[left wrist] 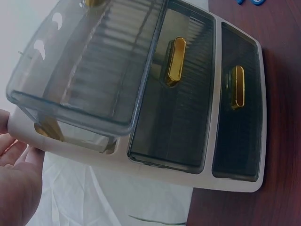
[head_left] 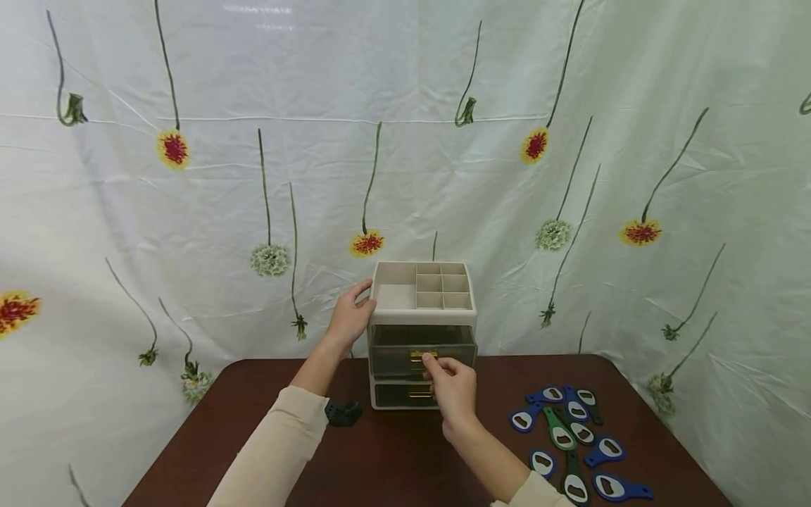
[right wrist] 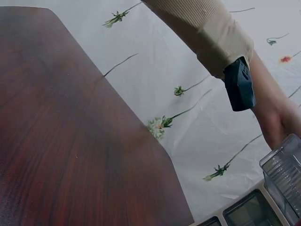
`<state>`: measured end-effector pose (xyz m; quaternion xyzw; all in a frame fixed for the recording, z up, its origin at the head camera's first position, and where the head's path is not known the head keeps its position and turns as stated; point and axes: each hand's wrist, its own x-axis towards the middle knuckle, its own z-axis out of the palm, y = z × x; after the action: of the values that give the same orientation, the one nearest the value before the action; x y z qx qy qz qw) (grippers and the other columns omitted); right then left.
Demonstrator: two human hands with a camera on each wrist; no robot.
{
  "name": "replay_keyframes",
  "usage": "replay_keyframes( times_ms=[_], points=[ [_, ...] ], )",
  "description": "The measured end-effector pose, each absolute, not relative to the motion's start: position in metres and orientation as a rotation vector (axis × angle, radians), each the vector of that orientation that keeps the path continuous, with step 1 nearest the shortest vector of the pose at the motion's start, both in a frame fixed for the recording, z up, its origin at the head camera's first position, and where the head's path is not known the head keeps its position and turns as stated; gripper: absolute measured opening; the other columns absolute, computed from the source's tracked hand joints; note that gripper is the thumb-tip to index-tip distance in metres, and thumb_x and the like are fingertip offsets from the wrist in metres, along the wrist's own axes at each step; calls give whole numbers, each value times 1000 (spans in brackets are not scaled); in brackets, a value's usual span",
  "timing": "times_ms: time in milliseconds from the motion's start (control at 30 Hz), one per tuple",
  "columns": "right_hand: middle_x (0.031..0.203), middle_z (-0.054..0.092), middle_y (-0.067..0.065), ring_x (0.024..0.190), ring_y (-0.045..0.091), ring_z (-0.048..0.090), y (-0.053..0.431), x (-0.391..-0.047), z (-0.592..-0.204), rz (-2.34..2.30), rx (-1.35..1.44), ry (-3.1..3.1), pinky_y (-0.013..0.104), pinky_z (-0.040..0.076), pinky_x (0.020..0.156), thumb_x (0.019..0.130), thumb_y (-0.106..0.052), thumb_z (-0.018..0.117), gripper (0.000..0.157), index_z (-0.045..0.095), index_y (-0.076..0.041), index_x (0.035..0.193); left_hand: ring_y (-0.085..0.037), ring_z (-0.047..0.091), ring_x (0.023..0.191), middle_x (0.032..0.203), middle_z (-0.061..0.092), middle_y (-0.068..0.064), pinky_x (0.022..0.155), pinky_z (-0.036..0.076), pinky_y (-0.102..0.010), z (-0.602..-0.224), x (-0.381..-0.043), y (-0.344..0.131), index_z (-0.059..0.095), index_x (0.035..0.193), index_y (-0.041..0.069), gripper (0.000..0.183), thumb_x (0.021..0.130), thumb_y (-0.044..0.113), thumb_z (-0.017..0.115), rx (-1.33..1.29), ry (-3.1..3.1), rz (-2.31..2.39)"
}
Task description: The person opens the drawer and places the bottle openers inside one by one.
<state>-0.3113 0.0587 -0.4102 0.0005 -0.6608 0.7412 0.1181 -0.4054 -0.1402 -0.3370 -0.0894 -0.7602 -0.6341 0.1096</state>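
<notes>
On a dark-brown wooden bench [head_left: 380, 458], the crosswise gold handle [head_left: 416, 356] of the jutting smoky-clear plastic drawer [head_left: 394, 361] in a boxy cream plastic cabinet [head_left: 423, 319] is pinched by the right hand [head_left: 455, 389] directly before it, the cabinet's left side touched by the loosely spread left hand [head_left: 350, 317].

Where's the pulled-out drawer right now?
Head view, centre: the pulled-out drawer juts from the top slot of the cream organizer, below its compartments and left of the bottle openers, with the right hand at its gold handle.
</notes>
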Motion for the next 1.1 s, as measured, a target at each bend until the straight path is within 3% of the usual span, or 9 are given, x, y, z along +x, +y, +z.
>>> replay_keyframes(
  times_ms=[100,433,1100],
  points=[
    [79,70,13,60,16,53,62,-305,-409,2193,19,-1936,29,45,57,96,-31,77,37,73,5,91,-35,44,142,163,34,-18,110,42,-52,-336,-406,-139,37,160,3,56,106,9,50,-269,-2233,-1857],
    [72,67,1,59,15,52,65,-288,-409,2196,33,-1970,29,45,55,97,-32,75,34,73,1,89,-37,42,143,164,32,-15,111,41,-52,-336,-406,-140,38,159,3,55,106,8,50,-273,-2227,-1863],
    [73,68,3,57,13,50,69,-265,-417,2275,33,-2010,26,45,55,97,-32,75,31,75,-1,92,-36,46,140,162,37,-13,108,44,-50,-335,-405,-138,42,158,5,55,104,9,51,-219,-2246,-1792]
  ],
)
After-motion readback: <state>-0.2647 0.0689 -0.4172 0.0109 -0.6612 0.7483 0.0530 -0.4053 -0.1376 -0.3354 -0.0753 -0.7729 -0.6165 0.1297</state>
